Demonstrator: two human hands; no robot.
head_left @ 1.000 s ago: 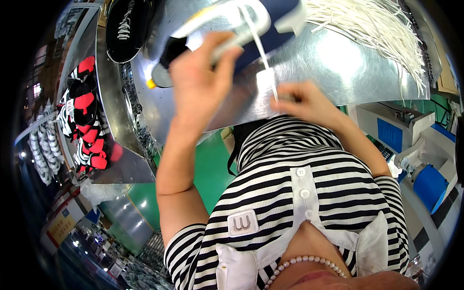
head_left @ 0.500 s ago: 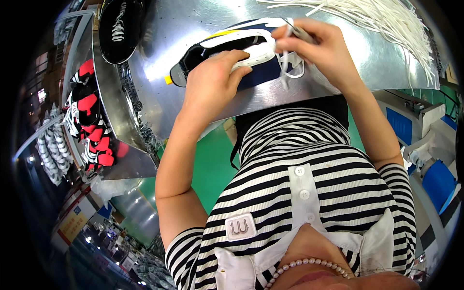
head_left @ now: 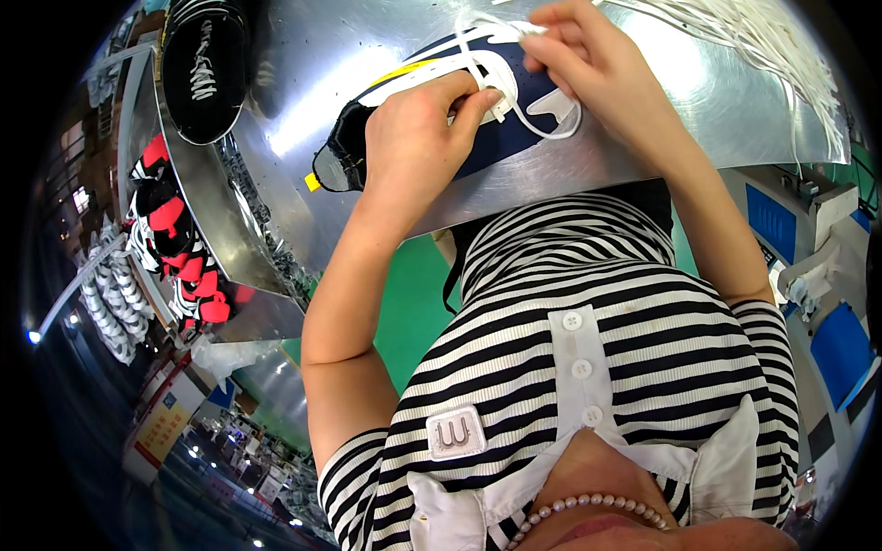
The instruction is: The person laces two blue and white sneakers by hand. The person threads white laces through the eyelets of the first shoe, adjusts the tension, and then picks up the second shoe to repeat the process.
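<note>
A navy shoe (head_left: 501,147) with white trim and a yellow stripe lies on its side on the metal table, its heel to the left with a yellow tab. My left hand (head_left: 423,133) reaches over its opening, thumb and forefinger pinched at the white eyelet strip, apparently on the white shoelace (head_left: 533,131). Beyond the toe side, my right hand (head_left: 602,60) is raised with its fingertips closed on the lace. The lace curves in loose loops between both hands and over the shoe. My left fingers partly hide the eyelets.
A pile of white laces (head_left: 744,46) spreads over the far right of the metal table (head_left: 625,151). At the far left stands a black shoe (head_left: 204,78) with white lacing. Red, black and white shoe parts (head_left: 175,234) lie beyond the left edge.
My right hand has moved slightly up, and the slim metal tool seen in it before no longer shows. My left fingers have shifted right along the eyelet strip. The lace now forms wider loops.
</note>
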